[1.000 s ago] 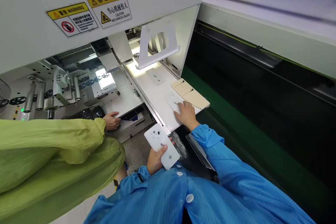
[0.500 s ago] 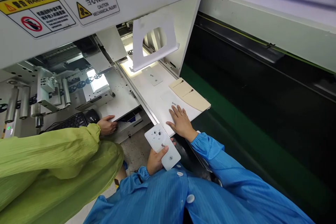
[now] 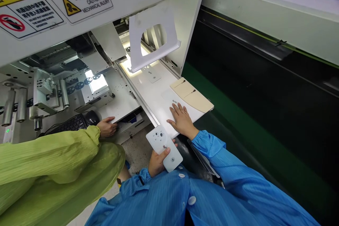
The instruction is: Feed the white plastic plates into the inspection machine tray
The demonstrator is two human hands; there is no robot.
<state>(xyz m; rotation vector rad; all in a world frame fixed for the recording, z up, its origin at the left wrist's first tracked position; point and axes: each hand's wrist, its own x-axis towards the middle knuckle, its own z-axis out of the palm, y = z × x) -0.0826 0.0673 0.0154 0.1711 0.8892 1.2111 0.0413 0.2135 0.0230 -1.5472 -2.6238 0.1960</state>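
Note:
My left hand (image 3: 158, 161) grips a white phone back cover (image 3: 172, 159) by its lower part, thumb on top and fingertips showing at its right edge. The cover has several round camera holes and small dark marks. My right hand (image 3: 182, 122) lies with fingers stretched out on the white sliding plate (image 3: 147, 93). Its fingertips touch or almost touch the dark print on a faint, pale panel (image 3: 167, 95). Farther in, a second phone back cover (image 3: 154, 78) lies on the plate, close to the lit opening.
A white bracket with a hole (image 3: 136, 56) overhangs the plate. A cream pad (image 3: 192, 93) sits at its right edge. Left are metal rollers (image 3: 22, 104), a keyboard (image 3: 70, 123) and a mouse (image 3: 91, 117). A co-worker's hand (image 3: 106, 127) in a green sleeve rests at the neighbouring ledge.
The farther phone back cover has shifted slightly inward along the plate, toward the lit opening. My camera view has shifted a little. Both hands keep nearly the same places.

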